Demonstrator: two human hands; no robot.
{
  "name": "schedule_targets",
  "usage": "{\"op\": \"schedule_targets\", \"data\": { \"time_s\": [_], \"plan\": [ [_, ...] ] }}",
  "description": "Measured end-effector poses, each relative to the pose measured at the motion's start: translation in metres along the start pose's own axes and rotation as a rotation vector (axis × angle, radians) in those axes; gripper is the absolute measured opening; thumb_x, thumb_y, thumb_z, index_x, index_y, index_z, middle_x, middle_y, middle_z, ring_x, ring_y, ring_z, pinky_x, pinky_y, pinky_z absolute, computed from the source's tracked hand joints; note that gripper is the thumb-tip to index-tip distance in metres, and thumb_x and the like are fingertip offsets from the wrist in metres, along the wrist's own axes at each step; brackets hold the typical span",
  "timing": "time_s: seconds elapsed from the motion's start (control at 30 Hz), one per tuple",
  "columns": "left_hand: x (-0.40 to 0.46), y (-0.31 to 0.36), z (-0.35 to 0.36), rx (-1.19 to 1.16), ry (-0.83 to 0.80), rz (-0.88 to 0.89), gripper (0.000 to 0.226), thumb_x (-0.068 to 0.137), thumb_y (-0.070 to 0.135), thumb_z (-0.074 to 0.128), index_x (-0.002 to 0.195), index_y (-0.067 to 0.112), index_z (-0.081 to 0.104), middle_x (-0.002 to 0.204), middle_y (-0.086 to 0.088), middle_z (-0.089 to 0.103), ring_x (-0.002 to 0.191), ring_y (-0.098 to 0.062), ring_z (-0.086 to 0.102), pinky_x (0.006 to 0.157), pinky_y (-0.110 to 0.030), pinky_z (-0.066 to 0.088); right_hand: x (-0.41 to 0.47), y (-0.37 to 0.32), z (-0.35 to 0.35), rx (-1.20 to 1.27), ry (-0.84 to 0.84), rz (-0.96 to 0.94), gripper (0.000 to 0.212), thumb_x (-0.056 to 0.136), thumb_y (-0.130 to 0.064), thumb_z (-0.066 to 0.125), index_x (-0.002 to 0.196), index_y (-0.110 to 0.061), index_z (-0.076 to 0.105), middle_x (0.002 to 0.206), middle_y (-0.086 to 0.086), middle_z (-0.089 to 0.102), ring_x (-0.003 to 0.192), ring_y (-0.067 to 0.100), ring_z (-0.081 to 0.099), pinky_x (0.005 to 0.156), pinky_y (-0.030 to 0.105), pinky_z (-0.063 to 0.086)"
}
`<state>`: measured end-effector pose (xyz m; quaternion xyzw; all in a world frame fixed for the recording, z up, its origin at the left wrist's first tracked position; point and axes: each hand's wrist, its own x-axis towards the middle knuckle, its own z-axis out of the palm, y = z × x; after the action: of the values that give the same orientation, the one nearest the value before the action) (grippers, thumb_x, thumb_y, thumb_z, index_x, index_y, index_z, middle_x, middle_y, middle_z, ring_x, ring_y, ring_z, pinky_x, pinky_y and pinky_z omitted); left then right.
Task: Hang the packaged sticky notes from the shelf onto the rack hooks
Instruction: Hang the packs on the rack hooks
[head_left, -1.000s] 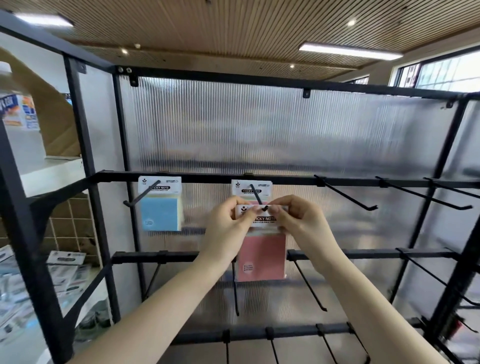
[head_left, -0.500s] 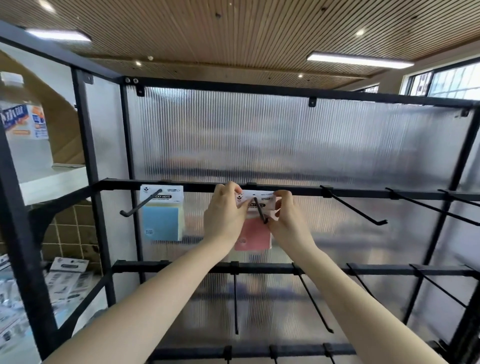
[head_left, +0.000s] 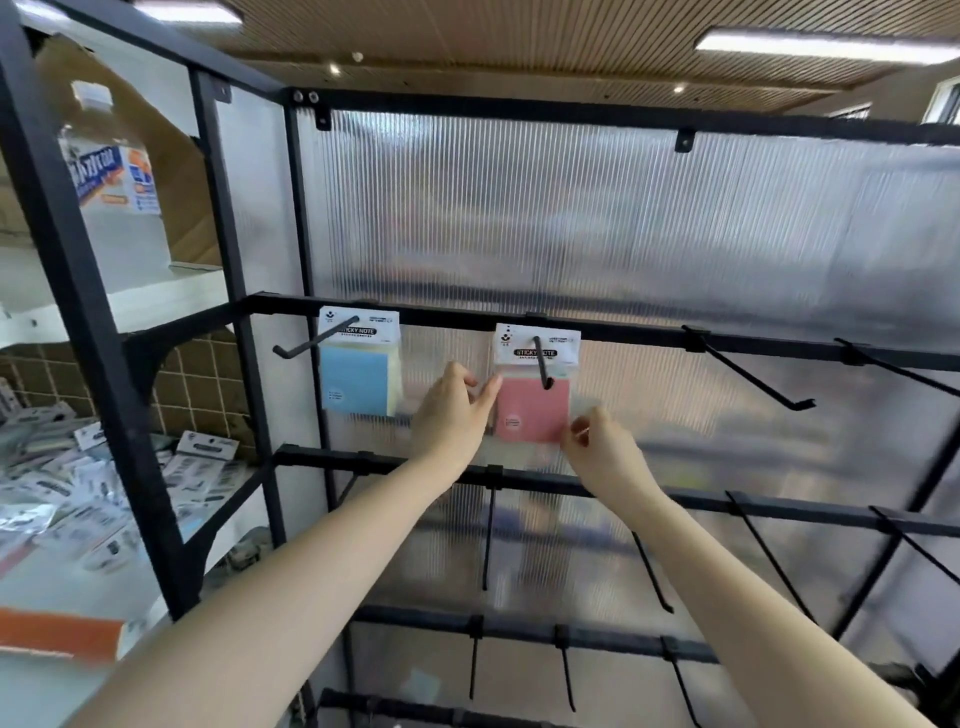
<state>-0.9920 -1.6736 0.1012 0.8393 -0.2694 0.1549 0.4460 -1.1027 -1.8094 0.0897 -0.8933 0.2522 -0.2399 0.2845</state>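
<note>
Slid fully onto the middle hook (head_left: 543, 366) since a second ago, pink pack (head_left: 532, 408) hung beside blue pack (head_left: 358, 376). Could swing off if tugged during release. Left hand (head_left: 452, 415) lay loose-fingered, touching its left edge; right hand (head_left: 602, 449) curled near lower corner, grip unclear

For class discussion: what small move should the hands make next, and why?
Probably let go and reach left for another pack. The pink pack already hangs on its hook; the left hand and right hand only touch its edges, and packs on the shelf remain.
</note>
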Motion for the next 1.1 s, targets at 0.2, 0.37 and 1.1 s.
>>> {"op": "schedule_targets", "data": {
  "time_s": [0.2,0.37,1.1],
  "plan": [
    [-0.054,-0.043,-0.012,0.087,-0.106,-0.047,0.027,0.098,0.043,0.040,0.091,0.019,0.050,0.076,0.006,0.057,0.065,-0.012,0.055,0.049,-0.026,0.035,-0.049,-0.019,0.025,-0.211,-0.255,-0.062,0.023,0.095,-0.025,0.045,0.082,-0.007,0.054,0.073,0.005,0.060,0.067,0.028,0.059,0.057,0.031,0.045],
    [-0.098,-0.088,-0.050,0.168,-0.192,-0.030,0.019,0.097,0.042,0.043,0.082,0.030,0.047,0.064,0.011,0.052,0.056,0.001,0.050,0.047,-0.018,0.030,-0.078,-0.072,0.067,-0.145,-0.471,-0.253,0.023,0.095,-0.022,0.046,0.090,-0.006,0.062,0.081,0.008,0.066,0.075,0.029,0.064,0.070,0.040,0.054],
    [-0.174,-0.374,-0.361,0.456,-0.177,-0.245,0.020,0.096,0.028,0.046,0.110,0.021,0.058,0.092,-0.005,0.065,0.088,-0.027,0.063,0.062,-0.030,0.040,-0.189,-0.357,0.334,-0.197,-0.585,-0.680,0.025,0.096,-0.028,0.041,0.100,-0.009,0.057,0.101,0.016,0.062,0.093,0.034,0.058,0.070,0.036,0.042]
  ]
}}
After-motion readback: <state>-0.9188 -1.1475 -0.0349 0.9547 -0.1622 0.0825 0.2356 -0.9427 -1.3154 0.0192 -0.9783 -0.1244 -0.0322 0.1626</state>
